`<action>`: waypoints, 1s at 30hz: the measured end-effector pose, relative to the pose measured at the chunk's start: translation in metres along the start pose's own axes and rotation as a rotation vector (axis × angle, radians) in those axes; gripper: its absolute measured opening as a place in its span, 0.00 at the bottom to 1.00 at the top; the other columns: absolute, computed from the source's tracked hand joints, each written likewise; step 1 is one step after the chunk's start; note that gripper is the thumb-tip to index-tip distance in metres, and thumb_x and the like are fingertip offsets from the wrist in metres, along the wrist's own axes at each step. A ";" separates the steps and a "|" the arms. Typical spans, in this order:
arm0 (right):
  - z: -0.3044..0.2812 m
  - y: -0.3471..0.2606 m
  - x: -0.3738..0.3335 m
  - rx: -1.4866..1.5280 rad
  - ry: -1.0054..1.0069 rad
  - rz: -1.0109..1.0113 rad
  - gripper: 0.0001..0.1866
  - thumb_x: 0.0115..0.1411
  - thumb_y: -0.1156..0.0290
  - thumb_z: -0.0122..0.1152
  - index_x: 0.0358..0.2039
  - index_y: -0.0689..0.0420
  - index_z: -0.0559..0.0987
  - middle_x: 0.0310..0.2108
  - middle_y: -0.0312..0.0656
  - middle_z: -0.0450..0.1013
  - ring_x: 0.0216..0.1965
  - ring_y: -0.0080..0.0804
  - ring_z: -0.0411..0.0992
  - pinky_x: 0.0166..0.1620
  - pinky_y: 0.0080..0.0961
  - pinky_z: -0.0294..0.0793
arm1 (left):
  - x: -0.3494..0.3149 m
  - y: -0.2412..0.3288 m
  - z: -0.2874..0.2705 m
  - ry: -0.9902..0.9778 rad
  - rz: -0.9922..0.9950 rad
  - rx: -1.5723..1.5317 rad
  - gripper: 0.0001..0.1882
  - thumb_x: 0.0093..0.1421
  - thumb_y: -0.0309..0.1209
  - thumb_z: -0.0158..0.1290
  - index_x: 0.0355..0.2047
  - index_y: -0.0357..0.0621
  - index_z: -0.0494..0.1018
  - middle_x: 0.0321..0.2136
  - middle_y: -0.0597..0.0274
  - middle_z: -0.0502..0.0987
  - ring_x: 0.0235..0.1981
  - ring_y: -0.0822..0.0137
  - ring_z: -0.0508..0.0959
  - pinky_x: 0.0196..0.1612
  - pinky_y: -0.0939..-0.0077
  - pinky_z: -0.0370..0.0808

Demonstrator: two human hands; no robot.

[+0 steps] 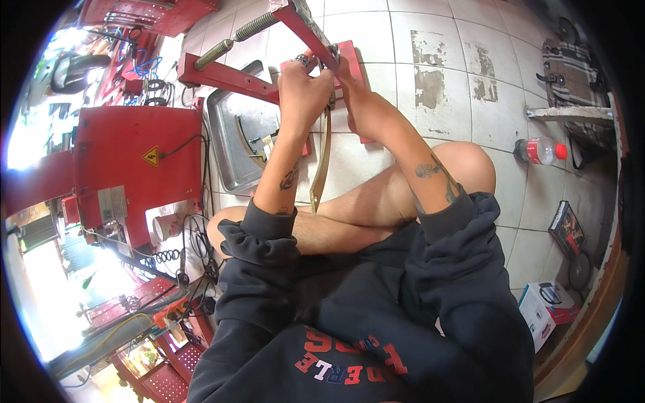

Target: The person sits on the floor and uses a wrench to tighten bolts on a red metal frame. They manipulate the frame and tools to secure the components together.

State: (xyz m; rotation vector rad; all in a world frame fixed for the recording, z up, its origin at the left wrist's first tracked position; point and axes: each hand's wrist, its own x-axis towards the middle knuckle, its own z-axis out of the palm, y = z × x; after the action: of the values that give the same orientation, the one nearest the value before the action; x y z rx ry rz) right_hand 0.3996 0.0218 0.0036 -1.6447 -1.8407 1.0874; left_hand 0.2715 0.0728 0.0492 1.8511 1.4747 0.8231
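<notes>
A red metal frame (235,81) with coil springs (256,27) stands on the tiled floor before my crossed legs. My left hand (306,91) is closed at the joint of the frame, a ring on one finger; what its fingers grip is hidden. Close beside it, my right hand (360,101) is closed against the red upright, its fingertips mostly out of sight. A long curved metal strip (324,158) hangs down from between my hands, its lower end above my shin. The red base plate (353,57) of the frame shows behind my hands.
To the left, a metal tray (220,148) holds small curved parts. A red machine housing (138,171) with cables stands beyond it. At the right are a plastic bottle (539,151), a plaid bag (571,74), a dark flat case (568,228) and a white box (543,310).
</notes>
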 end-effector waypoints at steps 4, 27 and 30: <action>0.015 0.013 0.005 0.082 0.106 -0.118 0.52 0.54 0.85 0.52 0.71 0.49 0.33 0.47 0.62 0.70 0.34 0.52 0.76 0.35 0.42 0.77 | -0.003 0.009 -0.002 0.005 -0.013 0.025 0.19 0.53 0.27 0.52 0.45 0.32 0.78 0.23 0.60 0.76 0.19 0.75 0.73 0.26 0.76 0.71; 0.047 0.020 0.024 0.018 0.529 -0.064 0.44 0.59 0.82 0.46 0.71 0.34 0.44 0.36 0.51 0.77 0.31 0.58 0.76 0.36 0.48 0.75 | -0.001 -0.002 0.002 0.039 -0.017 0.001 0.17 0.52 0.29 0.52 0.42 0.41 0.81 0.28 0.46 0.82 0.30 0.54 0.82 0.39 0.63 0.77; 0.044 0.015 0.016 0.058 0.465 -0.048 0.45 0.59 0.80 0.46 0.71 0.37 0.41 0.32 0.53 0.76 0.31 0.60 0.75 0.36 0.50 0.75 | 0.001 -0.004 0.002 0.041 0.023 0.063 0.16 0.51 0.29 0.52 0.40 0.41 0.81 0.26 0.46 0.81 0.28 0.52 0.82 0.37 0.62 0.77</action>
State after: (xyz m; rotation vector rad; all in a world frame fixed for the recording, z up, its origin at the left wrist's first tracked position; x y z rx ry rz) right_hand 0.3719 0.0254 -0.0370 -1.6412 -1.5208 0.6577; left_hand 0.2712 0.0745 0.0445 1.9112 1.5231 0.8397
